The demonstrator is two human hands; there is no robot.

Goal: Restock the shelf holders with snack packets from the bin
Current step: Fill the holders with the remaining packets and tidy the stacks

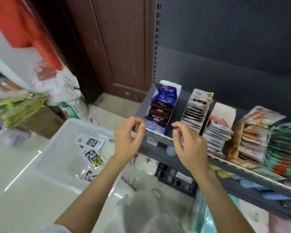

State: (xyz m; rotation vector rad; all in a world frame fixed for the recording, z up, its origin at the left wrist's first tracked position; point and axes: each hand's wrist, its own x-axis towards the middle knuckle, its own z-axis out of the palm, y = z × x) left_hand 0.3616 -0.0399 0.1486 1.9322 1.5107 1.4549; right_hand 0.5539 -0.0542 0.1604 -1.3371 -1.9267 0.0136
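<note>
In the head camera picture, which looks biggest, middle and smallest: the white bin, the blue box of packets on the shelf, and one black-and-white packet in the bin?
Largest to smallest, as they look here:
1. white bin
2. blue box of packets
3. black-and-white packet
The bin sits nearer the camera than the box, which adds to its size, but the gap is wide enough to rank.
</note>
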